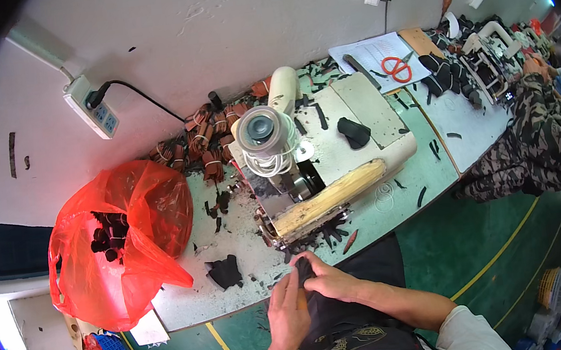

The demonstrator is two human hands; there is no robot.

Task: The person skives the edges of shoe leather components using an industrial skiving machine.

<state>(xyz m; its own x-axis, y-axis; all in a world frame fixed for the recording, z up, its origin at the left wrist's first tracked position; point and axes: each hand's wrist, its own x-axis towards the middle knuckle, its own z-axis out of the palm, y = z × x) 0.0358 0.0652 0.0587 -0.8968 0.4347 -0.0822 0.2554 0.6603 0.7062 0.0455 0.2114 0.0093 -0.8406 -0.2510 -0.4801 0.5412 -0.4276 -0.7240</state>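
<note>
The machine stands on the worktable. Left of the machine sits a plastic bag with small pieces in it; behind and left of the machine are tied bundles. On the machine's top rests a curled piece. Behind the machine, to its right, scissors lie on paper sheets. Before the machine, a strip is between the left hand and the right hand. Well right of the machine is a co-worker.
</note>
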